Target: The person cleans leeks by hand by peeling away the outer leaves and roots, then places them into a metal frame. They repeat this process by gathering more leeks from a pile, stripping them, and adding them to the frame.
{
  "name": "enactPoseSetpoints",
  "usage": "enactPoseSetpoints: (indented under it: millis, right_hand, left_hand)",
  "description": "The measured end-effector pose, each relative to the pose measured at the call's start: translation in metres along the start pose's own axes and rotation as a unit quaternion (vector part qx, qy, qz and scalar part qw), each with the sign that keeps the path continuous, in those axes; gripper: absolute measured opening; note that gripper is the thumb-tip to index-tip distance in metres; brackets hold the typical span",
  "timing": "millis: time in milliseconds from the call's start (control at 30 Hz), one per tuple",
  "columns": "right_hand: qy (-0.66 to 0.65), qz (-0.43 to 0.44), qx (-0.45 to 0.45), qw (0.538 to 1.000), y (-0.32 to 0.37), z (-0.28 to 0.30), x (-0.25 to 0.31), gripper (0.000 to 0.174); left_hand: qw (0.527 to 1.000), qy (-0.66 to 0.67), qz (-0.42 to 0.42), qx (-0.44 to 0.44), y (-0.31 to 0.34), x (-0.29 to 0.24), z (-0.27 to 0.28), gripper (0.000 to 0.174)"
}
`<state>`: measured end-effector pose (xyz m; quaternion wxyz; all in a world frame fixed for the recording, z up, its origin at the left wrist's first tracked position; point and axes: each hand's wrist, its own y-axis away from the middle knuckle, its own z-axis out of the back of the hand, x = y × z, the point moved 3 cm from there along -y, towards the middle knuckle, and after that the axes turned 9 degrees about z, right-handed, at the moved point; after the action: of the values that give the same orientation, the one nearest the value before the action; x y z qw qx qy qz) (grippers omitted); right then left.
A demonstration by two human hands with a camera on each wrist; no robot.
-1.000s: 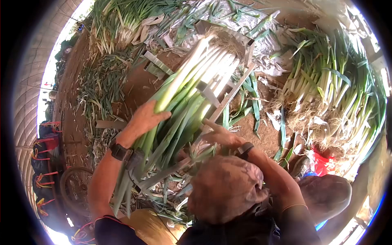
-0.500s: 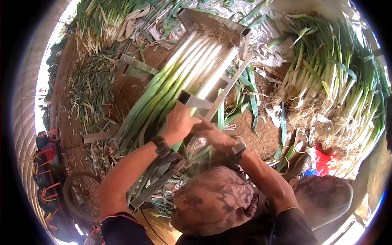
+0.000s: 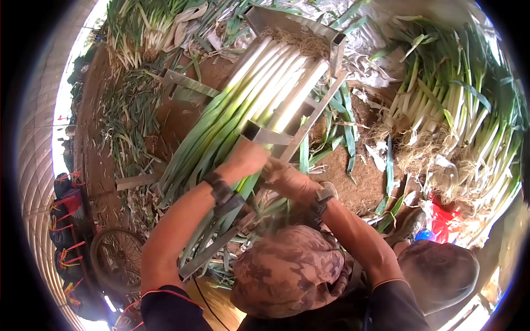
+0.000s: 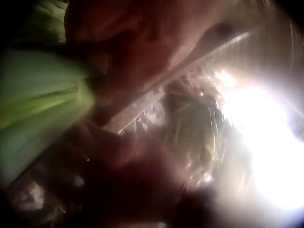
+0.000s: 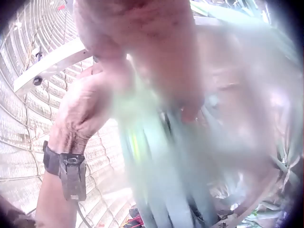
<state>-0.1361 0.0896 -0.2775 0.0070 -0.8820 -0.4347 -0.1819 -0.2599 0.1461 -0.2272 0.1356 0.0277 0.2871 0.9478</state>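
Observation:
Leeks lie side by side in a metal frame, roots against its upper end plate and green leaves toward the person. Just below a metal bracket, the left hand rests over the leaves at the bundle's right side. Touching or nearly touching it is the right hand, bent inward beside the frame's rail. The fingertips of both are hidden or blurred, and whatever lies between them cannot be made out. In the right wrist view, the left hand is close against the leaves.
More leeks are heaped at the right, and another pile is at the upper left. Leaf scraps litter the soil. A spoked wheel stands lower left, a red bag lower right. The person's cap fills the bottom centre.
The left hand has left the bundle's left side and moved right, beside the right hand below the bracket. The leeks lie more evenly in the frame. The head view has shifted slightly.

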Motion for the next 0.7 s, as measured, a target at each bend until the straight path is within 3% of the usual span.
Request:
enactPoseSetpoints:
  millis: [33,100,133,167,200,233,300,333,400,433,500,567,600,633,700]
  right_hand:
    - [0.000,-0.002,0.003,1.000,-0.002,0.000,-0.001,0.092]
    - [0.002,0.001,0.004,1.000,-0.004,0.000,-0.001,0.087]
    - [0.003,0.001,0.008,1.000,-0.005,0.000,0.003,0.087]
    - [0.099,-0.031,0.011,0.995,-0.002,-0.004,0.007,0.082]
    - [0.193,-0.061,0.012,0.979,0.004,-0.007,0.011,0.076]
    - [0.195,-0.061,0.013,0.979,0.012,-0.010,0.019,0.076]
    - [0.405,-0.006,0.089,0.910,0.026,-0.015,0.038,0.047]
    - [0.408,-0.007,0.095,0.908,0.024,-0.015,0.040,0.047]
    - [0.340,-0.171,0.112,0.918,0.025,-0.005,0.031,0.053]
    - [0.343,-0.170,0.111,0.917,0.030,0.009,0.026,0.053]
    - [0.254,-0.068,0.114,0.958,0.043,0.051,0.014,0.046]
    - [0.248,-0.034,0.079,0.965,0.056,0.085,0.006,0.044]
    - [0.234,-0.009,0.051,0.971,0.071,0.096,0.007,0.041]
    - [0.238,-0.003,0.033,0.971,0.087,0.099,0.011,0.041]
    - [0.277,-0.005,0.071,0.958,0.106,0.089,0.023,0.041]
  left_hand:
    - [1.000,0.000,0.003,-0.001,-0.001,-0.008,-0.001,0.029]
    - [0.990,0.036,0.045,-0.132,-0.001,-0.016,0.001,0.012]
    - [0.983,0.036,0.018,-0.181,-0.004,-0.011,-0.011,0.012]
    - [0.983,0.035,0.023,-0.181,-0.004,-0.011,-0.011,0.012]
    - [0.986,-0.002,0.030,-0.165,-0.006,-0.016,-0.013,0.011]
    - [0.987,-0.038,0.035,-0.151,-0.010,-0.022,-0.014,0.010]
    - [0.987,-0.052,0.053,-0.143,-0.018,-0.030,-0.021,0.010]
    - [0.987,-0.068,0.071,-0.130,-0.018,-0.030,-0.026,0.012]
    - [0.973,-0.181,0.071,-0.121,-0.016,-0.031,-0.027,0.012]
    - [0.973,-0.180,0.071,-0.124,-0.011,-0.034,-0.022,0.012]
    - [0.972,-0.206,0.107,0.038,0.006,-0.050,0.009,0.010]
    - [0.944,-0.304,-0.010,-0.128,0.026,-0.055,-0.001,0.006]
    - [0.953,-0.239,-0.071,-0.173,0.053,-0.079,0.032,0.006]
    - [0.967,-0.202,-0.081,-0.135,0.050,-0.094,0.039,0.004]
    - [0.942,-0.160,-0.184,-0.231,0.063,-0.119,0.064,0.027]
